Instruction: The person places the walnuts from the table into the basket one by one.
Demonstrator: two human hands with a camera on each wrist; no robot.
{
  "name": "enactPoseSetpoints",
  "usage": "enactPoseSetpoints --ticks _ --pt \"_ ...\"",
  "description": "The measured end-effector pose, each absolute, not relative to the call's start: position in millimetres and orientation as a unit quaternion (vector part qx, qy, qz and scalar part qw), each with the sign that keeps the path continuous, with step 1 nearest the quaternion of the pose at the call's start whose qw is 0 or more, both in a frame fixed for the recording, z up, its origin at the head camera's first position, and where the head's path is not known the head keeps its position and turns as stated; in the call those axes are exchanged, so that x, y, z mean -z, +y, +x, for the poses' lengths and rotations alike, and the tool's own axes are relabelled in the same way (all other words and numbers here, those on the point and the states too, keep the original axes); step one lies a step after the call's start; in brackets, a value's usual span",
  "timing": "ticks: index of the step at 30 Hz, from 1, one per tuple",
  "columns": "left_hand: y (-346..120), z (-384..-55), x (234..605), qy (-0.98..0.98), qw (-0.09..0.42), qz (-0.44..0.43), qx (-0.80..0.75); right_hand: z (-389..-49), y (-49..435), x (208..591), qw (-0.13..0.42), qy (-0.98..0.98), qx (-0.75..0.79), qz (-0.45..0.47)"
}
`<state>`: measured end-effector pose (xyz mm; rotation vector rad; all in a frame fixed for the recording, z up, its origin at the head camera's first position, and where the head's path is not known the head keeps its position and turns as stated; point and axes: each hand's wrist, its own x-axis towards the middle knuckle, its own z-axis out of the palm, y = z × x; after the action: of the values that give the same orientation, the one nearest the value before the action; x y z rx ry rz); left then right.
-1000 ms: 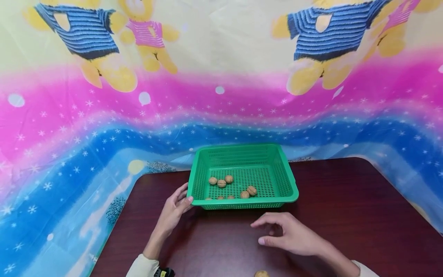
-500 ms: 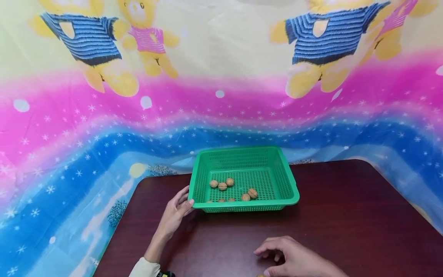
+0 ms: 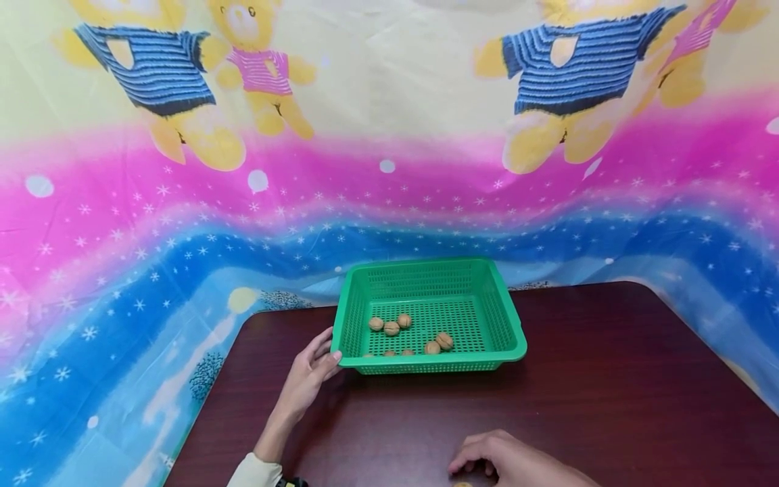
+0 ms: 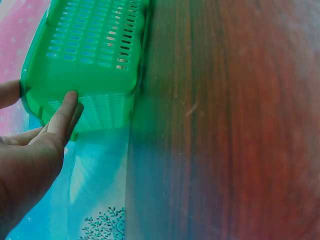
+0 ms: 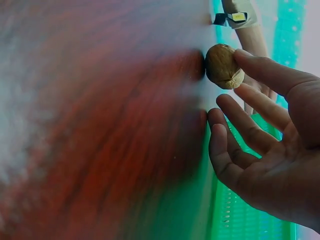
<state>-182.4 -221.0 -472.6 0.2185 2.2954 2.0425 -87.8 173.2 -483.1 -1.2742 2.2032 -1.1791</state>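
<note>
A green plastic basket [image 3: 426,365] with slotted walls stands at the back of the table, several walnuts [image 3: 391,329] lying on its floor. My left hand [image 3: 304,379] holds the basket's near left corner. Its thumb is at the rim, and the fingers [image 4: 64,114] lie against the outside wall. Close to the front of the table, my right hand [image 3: 508,460] pinches a single walnut [image 5: 221,66] between thumb and index fingertips. The other fingers [image 5: 245,122] are loosely bent, away from the nut. In the head view only the top of this walnut shows at the bottom edge.
The dark red-brown table [image 3: 608,379] extends to both sides of the basket. Behind it hangs a printed cloth [image 3: 389,203] with bears and snowflakes, close to the basket's far side. A cuff and a dark wristband [image 3: 291,482] are at the left wrist.
My right hand has moved down toward the front of the table, and its thumb and index finger have come onto the walnut there. My left hand stays at the basket corner.
</note>
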Motion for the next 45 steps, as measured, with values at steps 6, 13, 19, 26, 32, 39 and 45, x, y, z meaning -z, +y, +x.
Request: enactPoseSetpoints --ticks 6,13,19,26,32,39,45 --pt "-221 -182 473 0.747 0.032 0.072 -0.661 -88 173 485 0.187 0.762 0.423 -0.452" --pt "-222 -182 473 0.749 0.03 0.072 -0.658 -89 173 486 0.201 0.751 0.435 -0.455" --pt "-222 -182 473 0.749 0.031 0.074 -0.658 -89 173 482 0.205 0.753 0.448 -0.436" --pt "-221 -183 473 0.743 0.034 0.074 -0.664 -93 171 467 0.179 0.763 0.456 -0.422" --pt "-222 -183 473 0.746 0.031 0.072 -0.661 -111 167 441 0.082 0.798 0.414 -0.429" --pt "-222 -182 472 0.747 0.027 0.076 -0.66 -139 162 411 0.097 0.804 0.449 -0.378" --pt "-222 -183 474 0.745 0.029 0.077 -0.662 -152 155 400 0.086 0.819 0.448 -0.349"
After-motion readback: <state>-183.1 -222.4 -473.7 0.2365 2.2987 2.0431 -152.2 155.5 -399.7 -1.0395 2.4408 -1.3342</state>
